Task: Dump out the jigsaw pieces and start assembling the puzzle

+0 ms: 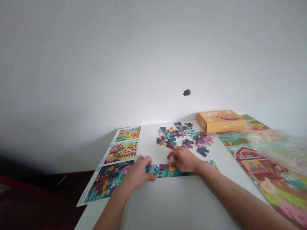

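A joined row of jigsaw pieces, a puzzle strip (161, 171) in teal, brown and yellow, lies flat on the white table. My left hand (137, 172) is closed on its left end, thumb at the lower edge and forefinger at the upper. My right hand (184, 159) rests over the middle of the strip, fingers bent together onto its upper edge; the palm and forearm hide part of the row. Beyond my hands lies a loose heap of puzzle pieces (180, 133), dark blue, teal, red and purple. One dark blue piece (202, 151) sits at the heap's near right.
To the left, a reference sheet (96, 169) with three pictures reaches the table's edge. A yellow puzzle box (220, 121) stands at the back right. Farm-picture sheets (271, 172) and a clear plastic bag (273, 140) cover the right side. A white wall (153, 64) with a hole rises behind.
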